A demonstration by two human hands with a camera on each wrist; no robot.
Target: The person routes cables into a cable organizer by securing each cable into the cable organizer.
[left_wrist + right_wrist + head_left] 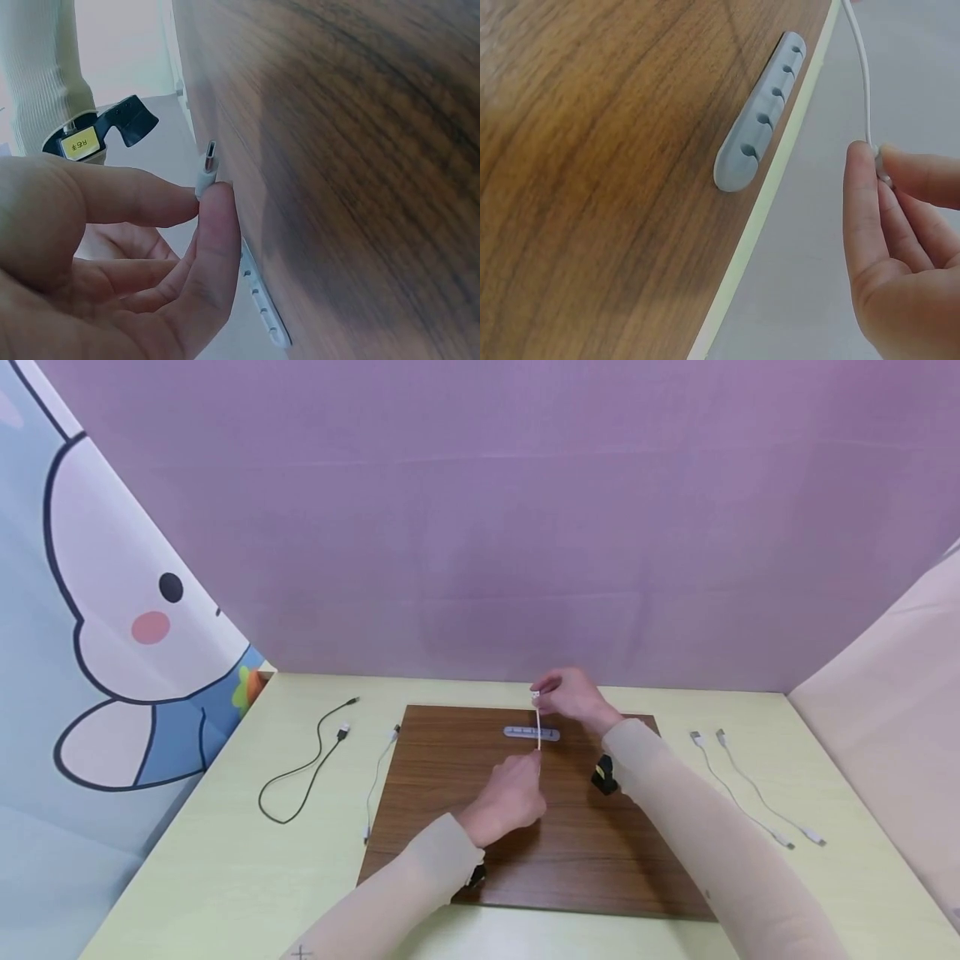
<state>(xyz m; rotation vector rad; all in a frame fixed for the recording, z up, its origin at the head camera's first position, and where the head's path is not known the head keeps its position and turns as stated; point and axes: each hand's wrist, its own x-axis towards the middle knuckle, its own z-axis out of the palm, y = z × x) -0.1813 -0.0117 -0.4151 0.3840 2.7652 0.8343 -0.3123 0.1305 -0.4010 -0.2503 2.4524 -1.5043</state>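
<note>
A white charging cable is stretched between my two hands above the wooden board. My left hand pinches one end between thumb and finger, and its USB-C plug sticks out past the fingertips in the left wrist view. My right hand pinches the other end beyond the board's far edge; the fingers partly hide that white plug. Beneath the cable, a grey cable holder with several slots lies on the board. In the right wrist view its slots hold no cable.
The brown wooden board lies on a pale yellow table. A black USB cable and a short white cable lie to the left. Two more white cables lie to the right. A purple cloth wall stands behind.
</note>
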